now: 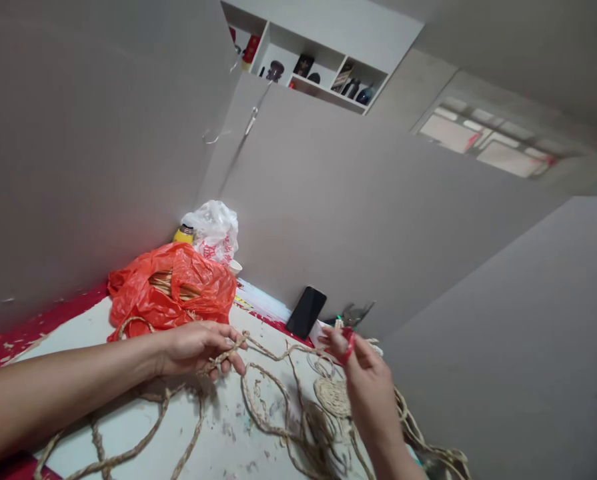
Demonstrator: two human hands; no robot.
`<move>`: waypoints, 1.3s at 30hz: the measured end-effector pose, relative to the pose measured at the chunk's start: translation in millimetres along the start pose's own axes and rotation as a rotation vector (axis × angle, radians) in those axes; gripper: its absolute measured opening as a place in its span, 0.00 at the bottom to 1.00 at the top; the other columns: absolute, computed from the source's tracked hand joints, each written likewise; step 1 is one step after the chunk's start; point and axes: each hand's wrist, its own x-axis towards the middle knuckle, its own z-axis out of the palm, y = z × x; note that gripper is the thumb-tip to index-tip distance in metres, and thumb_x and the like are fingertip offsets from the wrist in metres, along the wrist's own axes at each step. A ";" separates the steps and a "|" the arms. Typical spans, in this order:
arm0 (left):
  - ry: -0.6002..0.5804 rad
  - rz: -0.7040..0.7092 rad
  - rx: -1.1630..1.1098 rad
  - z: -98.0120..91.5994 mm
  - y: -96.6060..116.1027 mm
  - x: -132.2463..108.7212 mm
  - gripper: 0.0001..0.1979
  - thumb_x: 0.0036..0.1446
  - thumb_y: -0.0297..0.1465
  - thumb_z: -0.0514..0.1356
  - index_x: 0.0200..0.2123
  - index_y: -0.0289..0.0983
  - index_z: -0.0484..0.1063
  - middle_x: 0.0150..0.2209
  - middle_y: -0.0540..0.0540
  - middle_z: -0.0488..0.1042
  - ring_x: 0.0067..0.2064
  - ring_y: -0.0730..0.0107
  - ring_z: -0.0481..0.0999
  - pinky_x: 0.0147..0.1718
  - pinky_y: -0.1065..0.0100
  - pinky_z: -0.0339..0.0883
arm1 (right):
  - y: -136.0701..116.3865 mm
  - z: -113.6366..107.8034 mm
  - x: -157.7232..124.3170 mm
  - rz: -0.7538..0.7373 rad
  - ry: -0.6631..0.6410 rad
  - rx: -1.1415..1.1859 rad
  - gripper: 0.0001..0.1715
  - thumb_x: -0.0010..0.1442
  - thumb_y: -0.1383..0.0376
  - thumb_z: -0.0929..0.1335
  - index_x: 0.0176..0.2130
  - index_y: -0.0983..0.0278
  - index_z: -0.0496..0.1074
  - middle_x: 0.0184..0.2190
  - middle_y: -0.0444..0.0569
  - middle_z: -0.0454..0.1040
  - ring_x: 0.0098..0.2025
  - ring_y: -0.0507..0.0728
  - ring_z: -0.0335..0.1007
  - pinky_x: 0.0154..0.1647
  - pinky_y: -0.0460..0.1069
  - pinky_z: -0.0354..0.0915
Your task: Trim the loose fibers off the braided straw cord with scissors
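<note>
My left hand (203, 348) is closed round a twisted straw rope (265, 352), which runs from its fingers toward the right. My right hand (365, 380) is raised over the right side of the white table (228, 447), its fingers bent together, with a red band on one finger. Whatever its fingertips pinch is blurred and too small to name. Below and between the hands lie loose loops of the same rope. A flat coiled woven disc (332, 397) rests just left of my right hand, partly hidden by rope and hand.
An orange-red plastic bag (203, 287) with straw coils stands at the back left, before a white bag (215, 230) and a yellow jar (183, 234). A black phone (306, 313) leans at the rear edge, near dark pliers (357, 313). More rope (443, 453) lies at the right.
</note>
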 end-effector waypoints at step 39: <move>0.113 -0.136 0.089 2.7 -36.8 6.0 0.30 0.51 0.27 0.61 0.58 0.32 0.60 0.33 0.41 0.79 0.24 0.76 0.71 0.24 0.72 0.64 | 29.6 54.7 -79.8 -0.364 -0.381 -1.028 0.13 0.55 0.55 0.66 0.25 0.60 0.70 0.16 0.45 0.72 0.19 0.56 0.66 0.24 0.48 0.46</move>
